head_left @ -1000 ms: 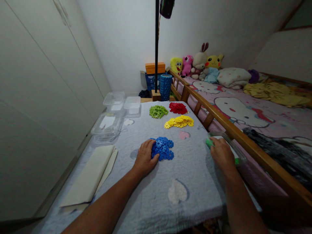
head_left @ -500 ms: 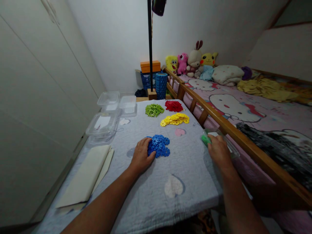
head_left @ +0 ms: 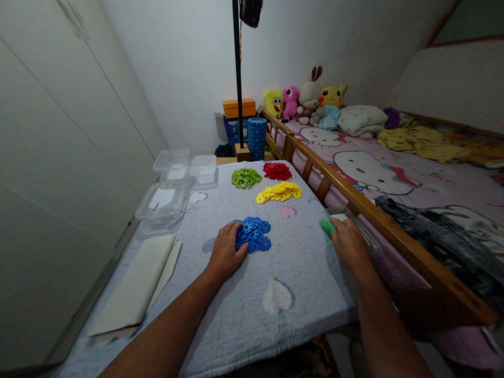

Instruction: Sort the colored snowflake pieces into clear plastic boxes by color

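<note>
On a quilted grey cloth (head_left: 299,273) lies a pile of blue flat toy pieces (head_left: 255,234). My left hand (head_left: 225,253) rests at the pile's left side, fingers curled against it. My right hand (head_left: 347,242) is at the cloth's right edge, closed on the rim of a clear plastic container (head_left: 364,234) that holds green pieces (head_left: 326,226). Farther back lie separate piles of yellow pieces (head_left: 279,192), green pieces (head_left: 245,177) and red pieces (head_left: 276,170).
Several clear plastic containers (head_left: 162,205) stand at the left of the cloth, and a folded cream sheet (head_left: 138,283) lies in front of them. A wooden bed rail (head_left: 378,223) runs along the right. A black pole (head_left: 237,79) rises at the back, with plush toys (head_left: 309,100) behind it.
The view has shifted a little, moving everything leftward in the picture. My left hand stays at the blue pile and my right hand stays on the container.
</note>
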A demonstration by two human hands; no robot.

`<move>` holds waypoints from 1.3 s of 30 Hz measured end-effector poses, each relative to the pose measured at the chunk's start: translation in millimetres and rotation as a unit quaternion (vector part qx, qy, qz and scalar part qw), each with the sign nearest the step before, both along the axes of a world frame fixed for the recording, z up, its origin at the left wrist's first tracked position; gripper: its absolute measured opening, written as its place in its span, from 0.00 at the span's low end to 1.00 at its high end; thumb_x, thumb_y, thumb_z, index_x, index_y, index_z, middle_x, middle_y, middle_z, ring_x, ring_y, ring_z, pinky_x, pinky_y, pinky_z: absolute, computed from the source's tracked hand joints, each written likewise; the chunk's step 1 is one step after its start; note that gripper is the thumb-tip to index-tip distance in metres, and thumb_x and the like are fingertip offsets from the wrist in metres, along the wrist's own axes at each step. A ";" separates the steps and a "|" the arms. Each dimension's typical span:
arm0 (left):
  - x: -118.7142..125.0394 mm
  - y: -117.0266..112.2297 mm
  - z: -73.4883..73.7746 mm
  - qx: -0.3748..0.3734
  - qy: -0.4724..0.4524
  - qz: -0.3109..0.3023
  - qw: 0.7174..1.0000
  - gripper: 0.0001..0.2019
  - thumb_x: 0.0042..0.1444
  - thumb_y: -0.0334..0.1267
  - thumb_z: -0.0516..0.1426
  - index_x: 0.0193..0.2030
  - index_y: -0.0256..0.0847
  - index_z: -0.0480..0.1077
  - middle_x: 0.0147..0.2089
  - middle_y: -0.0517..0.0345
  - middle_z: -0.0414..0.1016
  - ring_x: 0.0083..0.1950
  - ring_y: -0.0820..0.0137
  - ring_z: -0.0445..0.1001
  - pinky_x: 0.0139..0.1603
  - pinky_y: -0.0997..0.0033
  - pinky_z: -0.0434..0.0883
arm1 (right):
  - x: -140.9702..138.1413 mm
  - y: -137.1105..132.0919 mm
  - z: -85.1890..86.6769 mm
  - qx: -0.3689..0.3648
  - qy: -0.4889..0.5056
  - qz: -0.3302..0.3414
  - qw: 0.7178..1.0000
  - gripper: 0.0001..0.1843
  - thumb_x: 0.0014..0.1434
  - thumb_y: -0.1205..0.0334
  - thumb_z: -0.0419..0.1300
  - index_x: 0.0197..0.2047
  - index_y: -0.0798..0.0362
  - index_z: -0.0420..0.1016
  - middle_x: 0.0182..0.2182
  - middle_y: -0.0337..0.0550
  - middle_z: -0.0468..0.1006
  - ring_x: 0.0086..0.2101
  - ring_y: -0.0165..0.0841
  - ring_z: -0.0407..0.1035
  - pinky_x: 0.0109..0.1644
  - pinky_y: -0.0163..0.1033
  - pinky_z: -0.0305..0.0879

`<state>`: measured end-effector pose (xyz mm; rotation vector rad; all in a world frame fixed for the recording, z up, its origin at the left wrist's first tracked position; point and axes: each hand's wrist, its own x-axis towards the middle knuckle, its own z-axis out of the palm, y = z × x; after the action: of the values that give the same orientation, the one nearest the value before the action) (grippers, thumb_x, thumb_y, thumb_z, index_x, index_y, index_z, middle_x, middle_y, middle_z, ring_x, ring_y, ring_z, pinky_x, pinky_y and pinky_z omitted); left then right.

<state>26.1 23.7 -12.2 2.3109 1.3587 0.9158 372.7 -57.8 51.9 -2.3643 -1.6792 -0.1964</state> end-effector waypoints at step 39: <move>-4.9 3.8 -0.4 -0.021 -0.045 -0.005 0.999 0.26 0.56 0.45 0.59 0.61 0.42 0.65 0.61 0.45 0.67 0.64 0.53 0.65 0.67 0.46 0.62 | 1.1 -13.4 5.0 -0.024 0.004 -0.006 1.000 0.17 0.65 0.67 0.53 0.55 0.56 0.77 0.40 0.50 0.73 0.41 0.37 0.69 0.43 0.37 0.59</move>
<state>21.2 27.5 -12.6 2.2157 1.3169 0.9659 373.8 -71.2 57.0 -2.4074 -1.6847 -0.1500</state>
